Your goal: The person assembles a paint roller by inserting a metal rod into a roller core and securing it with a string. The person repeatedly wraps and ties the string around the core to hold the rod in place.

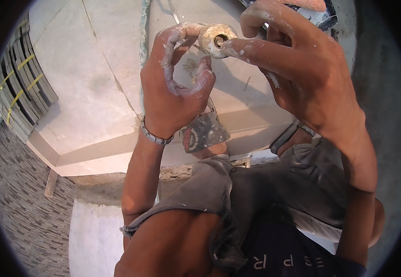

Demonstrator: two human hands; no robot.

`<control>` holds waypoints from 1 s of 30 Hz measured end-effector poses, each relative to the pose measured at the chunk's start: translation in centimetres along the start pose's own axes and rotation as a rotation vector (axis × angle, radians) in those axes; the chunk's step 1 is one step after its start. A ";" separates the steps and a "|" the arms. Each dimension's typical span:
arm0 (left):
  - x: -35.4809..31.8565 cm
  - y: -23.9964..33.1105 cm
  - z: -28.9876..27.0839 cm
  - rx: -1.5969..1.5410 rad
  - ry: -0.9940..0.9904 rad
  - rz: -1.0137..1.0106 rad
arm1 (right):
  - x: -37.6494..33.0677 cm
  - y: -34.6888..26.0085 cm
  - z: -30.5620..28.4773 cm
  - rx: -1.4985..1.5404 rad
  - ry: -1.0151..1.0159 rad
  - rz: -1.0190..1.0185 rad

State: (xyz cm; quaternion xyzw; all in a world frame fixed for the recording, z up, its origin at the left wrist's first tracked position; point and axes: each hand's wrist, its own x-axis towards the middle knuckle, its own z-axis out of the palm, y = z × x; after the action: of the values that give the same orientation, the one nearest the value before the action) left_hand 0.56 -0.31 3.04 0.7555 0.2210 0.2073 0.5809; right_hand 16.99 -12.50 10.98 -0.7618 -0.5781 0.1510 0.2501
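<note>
One round piece (207, 42) at upper centre, a hand on either side

The round piece is held up at the upper centre of the frame, between the left hand (163, 92) and the right hand (311, 69). It lies above and just right of the left grip, and at the left end of the right thumb. Both hands are on it, so neither is nearer. It is short and drum-like; the axis through its hollow seems to tip toward the right and the viewer, so the open face is turned to the right thumb, whose tip touches beside the hole.

The left grip makes a wide, rounded curl: a finger meets the piece's upper left edge, while the thumb stands apart below. Whether hidden fingers clasp it from behind, I cannot tell. The right grip is spread, its forefinger hooked well apart from the thumb.

The piece looks cream and brown, scuffed and dusty, with a small core inside its dark hollow; its material is unclear. White, chalky residue coats the fingers. A linked metal bracelet (155, 135) circles the left wrist. Behind lies a smooth, pale slab surface (85, 74) with dark seams. At the left edge, flat grey slabs (27, 83) stand stacked under yellow straps, above a wall-like surface (29, 194) of narrow mottled strips.
</note>
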 end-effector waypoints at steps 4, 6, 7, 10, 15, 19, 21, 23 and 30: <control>0.2 -2.0 -1.0 0.260 -0.052 0.190 | 0.1 1.0 -1.8 0.349 -0.227 0.146; 0.3 -2.6 -1.1 0.305 -0.032 0.258 | 0.0 0.8 -1.4 0.563 -0.258 0.333; 0.3 -2.9 -1.1 0.314 -0.003 0.286 | -0.1 0.5 -1.0 0.651 -0.229 0.409; 0.2 -3.7 -1.2 0.304 0.057 0.269 | 0.8 -1.5 -1.0 0.756 -0.223 0.570; -0.1 -3.6 -1.7 0.358 0.073 0.294 | 4.0 -1.9 -3.2 0.741 -0.503 0.642; 0.0 -3.4 -1.2 0.286 0.066 0.300 | 4.1 -1.7 -3.5 0.680 -0.575 0.554; -0.3 -3.7 -1.0 0.254 0.076 0.298 | 4.2 -1.4 -3.4 0.657 -0.613 0.516; -0.3 -3.8 -0.9 0.238 0.093 0.312 | 4.4 -1.5 -3.7 0.630 -0.655 0.487; -1.8 -2.5 -0.8 -0.150 0.105 0.109 | 5.4 -1.7 -4.3 0.592 -0.757 0.450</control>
State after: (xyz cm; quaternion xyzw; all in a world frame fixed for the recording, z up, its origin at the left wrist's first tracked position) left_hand -1.55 -0.13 0.66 0.7089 0.1935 0.2941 0.6112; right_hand 19.46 -7.86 15.81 -0.6559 -0.3830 0.6222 0.1896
